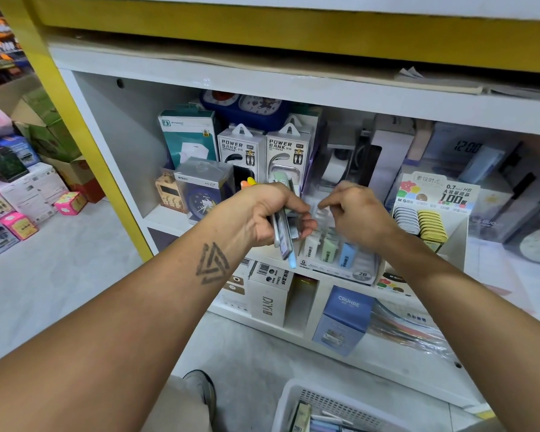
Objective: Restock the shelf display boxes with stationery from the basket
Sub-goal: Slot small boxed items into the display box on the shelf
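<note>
Pastel-capped stationery packs (286, 232) were gripped in the left hand (273, 213) above the display box (337, 260) at the shelf's (181, 218) front edge. The right hand (354, 210) hovered beside, fingers curled, holding nothing discernible. The basket (296, 397) sat on the floor below.

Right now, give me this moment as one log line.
left hand: grips bundle of lead cases | right hand: fingers curled above display box, hold unclear | basket: stock remains

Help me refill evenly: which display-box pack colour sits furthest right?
The blue pack; the green pack and the white pack stand to its left.
</note>
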